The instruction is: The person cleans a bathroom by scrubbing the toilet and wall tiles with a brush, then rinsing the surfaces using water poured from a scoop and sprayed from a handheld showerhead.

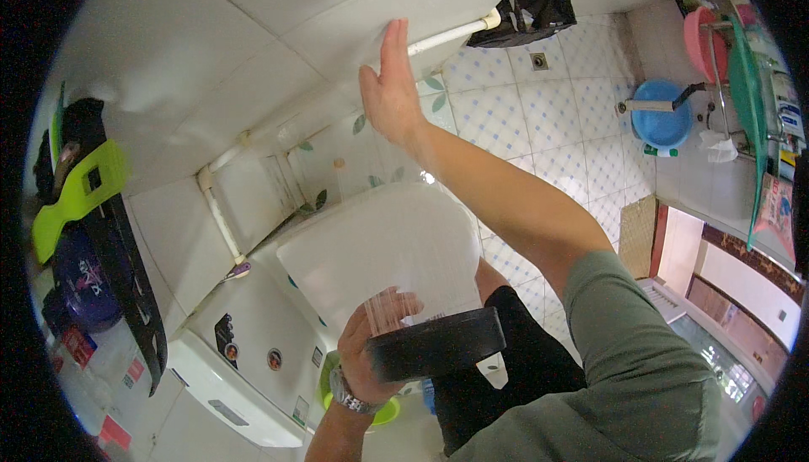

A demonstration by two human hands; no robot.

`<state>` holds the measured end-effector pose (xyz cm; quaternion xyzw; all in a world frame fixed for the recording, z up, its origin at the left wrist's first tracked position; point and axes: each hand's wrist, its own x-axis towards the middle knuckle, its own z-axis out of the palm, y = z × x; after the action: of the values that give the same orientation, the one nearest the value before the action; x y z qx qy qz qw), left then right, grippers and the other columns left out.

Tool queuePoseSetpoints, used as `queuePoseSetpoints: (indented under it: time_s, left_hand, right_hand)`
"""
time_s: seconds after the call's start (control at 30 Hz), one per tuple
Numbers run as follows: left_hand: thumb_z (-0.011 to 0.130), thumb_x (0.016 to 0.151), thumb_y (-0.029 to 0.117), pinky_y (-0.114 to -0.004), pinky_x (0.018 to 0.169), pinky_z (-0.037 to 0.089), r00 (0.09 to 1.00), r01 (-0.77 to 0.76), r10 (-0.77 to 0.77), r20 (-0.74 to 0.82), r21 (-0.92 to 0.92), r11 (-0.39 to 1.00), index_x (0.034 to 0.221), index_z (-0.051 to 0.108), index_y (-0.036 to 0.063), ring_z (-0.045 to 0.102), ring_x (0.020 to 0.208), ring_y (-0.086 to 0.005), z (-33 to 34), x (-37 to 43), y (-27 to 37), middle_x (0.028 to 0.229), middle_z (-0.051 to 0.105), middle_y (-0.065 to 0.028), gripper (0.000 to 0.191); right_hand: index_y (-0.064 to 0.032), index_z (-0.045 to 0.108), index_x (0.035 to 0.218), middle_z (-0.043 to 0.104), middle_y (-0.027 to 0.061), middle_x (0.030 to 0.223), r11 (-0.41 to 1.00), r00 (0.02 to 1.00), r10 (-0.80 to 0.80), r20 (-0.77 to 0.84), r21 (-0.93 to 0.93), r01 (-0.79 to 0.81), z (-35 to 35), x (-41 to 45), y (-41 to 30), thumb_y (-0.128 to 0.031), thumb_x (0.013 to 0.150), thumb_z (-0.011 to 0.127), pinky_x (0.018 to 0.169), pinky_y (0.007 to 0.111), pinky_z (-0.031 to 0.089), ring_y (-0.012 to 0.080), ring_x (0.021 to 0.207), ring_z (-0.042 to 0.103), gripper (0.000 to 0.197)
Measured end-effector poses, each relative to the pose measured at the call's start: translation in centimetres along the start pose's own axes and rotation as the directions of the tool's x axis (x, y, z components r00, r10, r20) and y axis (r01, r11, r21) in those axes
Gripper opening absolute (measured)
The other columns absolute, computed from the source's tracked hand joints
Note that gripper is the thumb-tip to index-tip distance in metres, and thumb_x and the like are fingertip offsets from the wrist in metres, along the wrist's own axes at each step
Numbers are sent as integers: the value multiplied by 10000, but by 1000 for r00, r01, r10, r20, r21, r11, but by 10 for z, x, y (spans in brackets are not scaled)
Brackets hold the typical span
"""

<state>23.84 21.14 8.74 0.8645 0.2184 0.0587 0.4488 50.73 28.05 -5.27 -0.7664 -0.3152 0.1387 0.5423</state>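
My left hand (pixel 361 345), with a metal-banded watch (pixel 357 392) on the wrist, grips a thick black shower head (pixel 442 345). Thin streaks of water (pixel 389 266) leave its face towards the white toilet lid (pixel 373 228), which lies closed. Stretched out past the lid, my right hand (pixel 393 86) holds nothing. Its fingers are straight and its thumb stands apart, close to the tiled wall (pixel 253 76) and a white pipe (pixel 452 38); whether it touches them I cannot tell. The toilet tank (pixel 259 342), bearing several stickers, is at the lower left.
A black wall shelf (pixel 136 291) at the left holds a lime-green plastic item (pixel 82 196) and bottles. Beyond my right arm are a lined bin (pixel 537 16), floor drain (pixel 538 61) and blue basin (pixel 660 114). A green shelf (pixel 746 101) and a doorway (pixel 686 241) lie right.
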Motion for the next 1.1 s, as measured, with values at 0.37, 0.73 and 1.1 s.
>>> queuePoseSetpoints:
  time_s: [0.37, 0.73, 1.1]
  left_hand:
    - [683, 739, 97, -371, 870, 494, 959, 277, -280, 52, -390, 878, 993, 638, 54, 625, 995, -283, 7, -6, 14, 1014, 671, -94, 262]
    - [766, 671, 186, -346, 893, 476, 923, 368, -378, 68, -440, 819, 995, 651, 70, 622, 1003, -233, 12, -14, 11, 987, 679, -72, 363]
    - [662, 790, 116, -356, 917, 465, 996, -69, 83, 15, -409, 910, 921, 602, 93, 631, 1003, -254, 2, 2, 21, 1049, 668, -120, 146]
  right_hand:
    - [161, 85, 1372, 48, 366, 1444, 986, 999, -38, 14, -160, 40, -2, 0, 29, -25, 814, 497, 1144, 395, 99, 446, 1377, 54, 718]
    - [127, 49, 1397, -2, 324, 1471, 995, 989, 73, -127, -51, -80, -52, 31, 19, -100, 828, 473, 1145, 364, 94, 391, 1395, 32, 745]
    - [113, -9, 1401, -70, 295, 1484, 996, 984, 92, -153, 5, -93, -77, 40, 36, -124, 812, 463, 1139, 335, 122, 378, 1400, -7, 791]
